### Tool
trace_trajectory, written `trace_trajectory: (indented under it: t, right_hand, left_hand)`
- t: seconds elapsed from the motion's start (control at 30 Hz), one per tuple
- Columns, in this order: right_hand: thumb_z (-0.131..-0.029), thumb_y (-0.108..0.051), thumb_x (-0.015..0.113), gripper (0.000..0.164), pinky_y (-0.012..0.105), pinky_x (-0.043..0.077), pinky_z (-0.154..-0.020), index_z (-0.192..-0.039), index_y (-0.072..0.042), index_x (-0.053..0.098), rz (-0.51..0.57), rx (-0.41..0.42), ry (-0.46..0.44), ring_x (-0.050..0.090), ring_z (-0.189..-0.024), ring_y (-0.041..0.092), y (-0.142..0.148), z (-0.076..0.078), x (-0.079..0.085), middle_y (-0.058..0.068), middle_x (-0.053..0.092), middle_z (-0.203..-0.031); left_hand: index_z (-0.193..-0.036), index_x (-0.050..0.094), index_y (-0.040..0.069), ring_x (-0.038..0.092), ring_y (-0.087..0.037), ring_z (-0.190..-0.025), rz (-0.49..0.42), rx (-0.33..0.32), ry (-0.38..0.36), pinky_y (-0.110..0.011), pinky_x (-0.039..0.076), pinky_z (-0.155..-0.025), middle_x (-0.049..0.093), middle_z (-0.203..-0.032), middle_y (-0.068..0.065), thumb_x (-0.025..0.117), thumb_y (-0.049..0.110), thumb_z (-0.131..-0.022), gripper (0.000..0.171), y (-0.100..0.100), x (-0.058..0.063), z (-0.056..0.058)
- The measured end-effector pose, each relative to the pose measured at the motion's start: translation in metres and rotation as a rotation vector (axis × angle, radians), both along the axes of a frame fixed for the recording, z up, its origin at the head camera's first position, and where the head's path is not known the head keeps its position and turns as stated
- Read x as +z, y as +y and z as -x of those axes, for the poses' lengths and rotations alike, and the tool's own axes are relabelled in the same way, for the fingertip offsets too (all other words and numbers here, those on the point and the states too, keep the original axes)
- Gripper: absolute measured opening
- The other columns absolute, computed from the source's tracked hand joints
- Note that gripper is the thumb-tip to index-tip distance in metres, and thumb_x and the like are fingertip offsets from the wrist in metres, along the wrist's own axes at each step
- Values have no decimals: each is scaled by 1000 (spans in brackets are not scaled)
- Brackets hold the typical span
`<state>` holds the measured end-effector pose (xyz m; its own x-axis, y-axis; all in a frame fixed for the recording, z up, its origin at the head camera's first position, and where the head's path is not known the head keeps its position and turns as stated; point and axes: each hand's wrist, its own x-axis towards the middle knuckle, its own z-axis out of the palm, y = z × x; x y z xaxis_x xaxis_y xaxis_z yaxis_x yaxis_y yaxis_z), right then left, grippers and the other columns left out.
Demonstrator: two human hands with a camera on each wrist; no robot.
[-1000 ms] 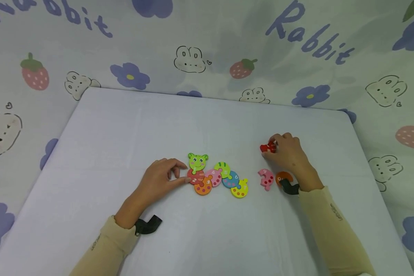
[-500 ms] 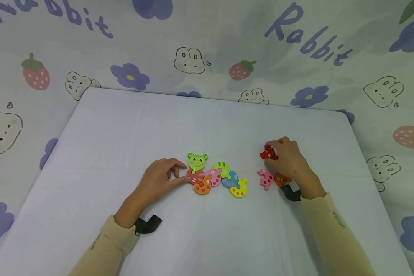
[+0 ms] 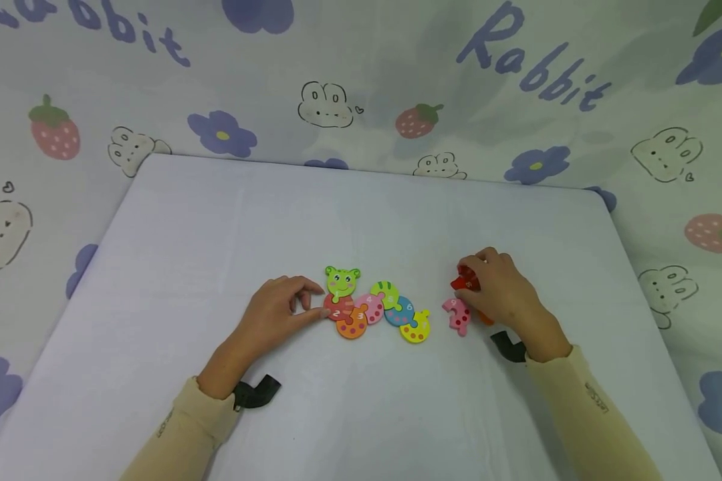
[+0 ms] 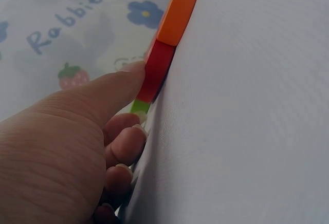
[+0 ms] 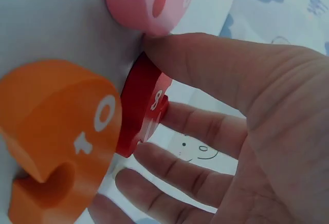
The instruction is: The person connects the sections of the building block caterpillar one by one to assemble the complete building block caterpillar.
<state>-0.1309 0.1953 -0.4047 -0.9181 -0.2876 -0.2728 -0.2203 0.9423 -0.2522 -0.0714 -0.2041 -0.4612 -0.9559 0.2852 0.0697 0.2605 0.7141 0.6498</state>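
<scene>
A row of joined caterpillar puzzle pieces lies mid-table, from a green head (image 3: 341,282) numbered 1, through the red 2 piece (image 3: 337,307), to the yellow tail-side piece (image 3: 416,328). The thumb of my left hand (image 3: 279,307) touches the edge of the red 2 piece (image 4: 157,72); its other fingers bend loosely by the head. My right hand (image 3: 504,290) holds the red 8 puzzle piece (image 5: 144,103) between thumb and fingers, tilted, in the right wrist view. Beside it lie the pink 9 piece (image 3: 459,316) and the orange 10 piece (image 5: 56,116), partly hidden by the hand in the head view.
Everything lies on a white-covered table (image 3: 337,414). Behind its far edge hangs a cloth (image 3: 373,60) printed with rabbits, strawberries and flowers. A black wrist strap end (image 3: 257,392) juts from the left sleeve, another (image 3: 509,347) from the right.
My right hand has moved toward me with the red 8 piece, which has turned and now sits just behind the pink 9 piece. The left hand stays at the joined row.
</scene>
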Motion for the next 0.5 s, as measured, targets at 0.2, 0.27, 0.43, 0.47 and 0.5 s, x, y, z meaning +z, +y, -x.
trace_trajectory:
  t: [0.2,0.27,0.43,0.47,0.5]
  right_hand:
    - [-90,-22,82,55,57,58,-83,-138,-5,63,30,41,33,57,-110,44,3,-6,1,26,58,-126]
    - [-90,-21,82,55,56,57,-85,-139,-6,62,45,51,35,60,-109,42,4,-7,3,25,60,-126]
    - [-90,-21,82,57,54,58,-86,-141,-7,61,83,85,39,63,-108,36,-2,-14,14,20,62,-127]
    - [-90,-21,83,57,53,58,-86,-141,-7,62,92,99,41,63,-107,34,-4,-16,16,19,62,-127]
    - [-89,-20,83,56,52,58,-86,-140,-7,62,97,115,40,63,-107,33,-8,-18,19,17,63,-128]
  left_hand:
    - [-113,73,17,49,-11,-73,-5,-2,3,-33,42,-71,57,-80,12,90,37,-84,39,0,-1,0]
    - [-113,73,17,49,-11,-72,-5,-4,7,-33,42,-71,57,-80,12,90,37,-84,38,0,-2,0]
    - [-113,73,17,49,-10,-73,6,0,7,-33,42,-70,56,-79,13,90,37,-84,39,0,-2,0]
    - [-113,73,17,49,-10,-73,9,3,5,-33,42,-69,56,-79,13,90,37,-84,39,0,-2,0]
    - [-113,73,17,49,-11,-73,11,4,3,-33,42,-69,56,-79,13,90,37,-84,39,0,-2,0]
